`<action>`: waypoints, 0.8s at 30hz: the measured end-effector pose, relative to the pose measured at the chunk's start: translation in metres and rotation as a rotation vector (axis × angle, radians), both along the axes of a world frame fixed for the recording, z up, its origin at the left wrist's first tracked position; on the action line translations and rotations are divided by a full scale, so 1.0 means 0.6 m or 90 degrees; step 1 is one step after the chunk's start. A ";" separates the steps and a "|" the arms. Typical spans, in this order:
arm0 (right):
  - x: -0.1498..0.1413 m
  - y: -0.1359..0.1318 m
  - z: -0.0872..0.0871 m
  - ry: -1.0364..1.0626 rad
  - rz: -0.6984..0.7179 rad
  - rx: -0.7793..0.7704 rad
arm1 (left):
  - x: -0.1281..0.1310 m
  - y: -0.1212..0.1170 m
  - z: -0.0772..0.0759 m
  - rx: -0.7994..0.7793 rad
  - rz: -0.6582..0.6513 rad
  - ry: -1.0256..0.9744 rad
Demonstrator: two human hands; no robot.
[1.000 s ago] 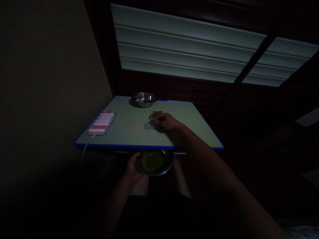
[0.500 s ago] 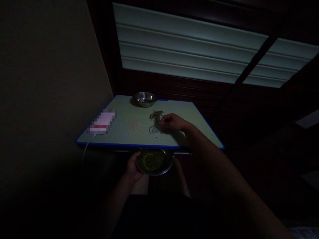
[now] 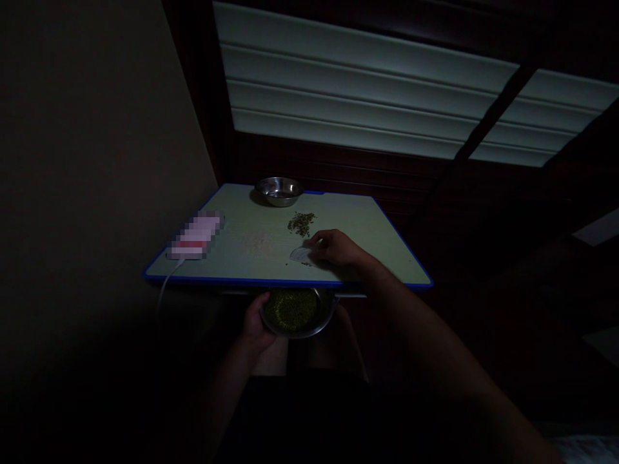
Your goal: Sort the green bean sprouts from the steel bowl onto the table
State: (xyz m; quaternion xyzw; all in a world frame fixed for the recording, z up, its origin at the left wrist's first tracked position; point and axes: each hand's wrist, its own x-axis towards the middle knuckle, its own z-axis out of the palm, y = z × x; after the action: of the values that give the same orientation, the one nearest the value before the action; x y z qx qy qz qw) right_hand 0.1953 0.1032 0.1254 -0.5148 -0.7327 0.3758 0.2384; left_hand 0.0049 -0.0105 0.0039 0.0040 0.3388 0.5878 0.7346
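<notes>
My left hand [image 3: 257,325] grips the left rim of a steel bowl [image 3: 316,332], which hangs below the table's front edge and is tilted toward me. Small green beans [image 3: 293,309] cover its bottom. Over the table, my right hand [image 3: 333,248] has its fingers curled down, with thumb and forefinger near each other. Beside the fingertips is a pale, see-through half-round piece [image 3: 300,256]; whether they hold it I cannot tell. Just beyond lies a loose pile of brownish seeds or beans [image 3: 300,223], and a few dark ones are scattered near the half-round piece.
A second steel bowl [image 3: 279,192] stands at the back of the pale table [image 3: 367,225], which has a blue edge. On the left lies a blurred-out pink device [image 3: 196,237] with a white cable [image 3: 164,290]. A wall rises at left, and the room is dark.
My right hand has drawn slightly back from the pile, and its fingers have shifted. Stray dark bits by the half-round piece lie differently. My left hand keeps the bowl in place.
</notes>
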 end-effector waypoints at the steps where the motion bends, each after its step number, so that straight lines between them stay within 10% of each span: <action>1: -0.005 -0.003 -0.001 0.001 0.003 0.002 | -0.001 0.000 -0.003 0.004 0.010 -0.004; 24: -0.027 -0.022 -0.007 0.057 0.176 -0.068 | -0.013 0.001 -0.022 0.054 -0.002 -0.073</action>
State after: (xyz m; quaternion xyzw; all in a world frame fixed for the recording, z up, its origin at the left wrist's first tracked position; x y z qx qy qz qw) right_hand 0.1790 0.0903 0.1213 -0.4039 -0.7640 0.4662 0.1894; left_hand -0.0026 -0.0098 -0.0096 0.0023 0.2710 0.6001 0.7526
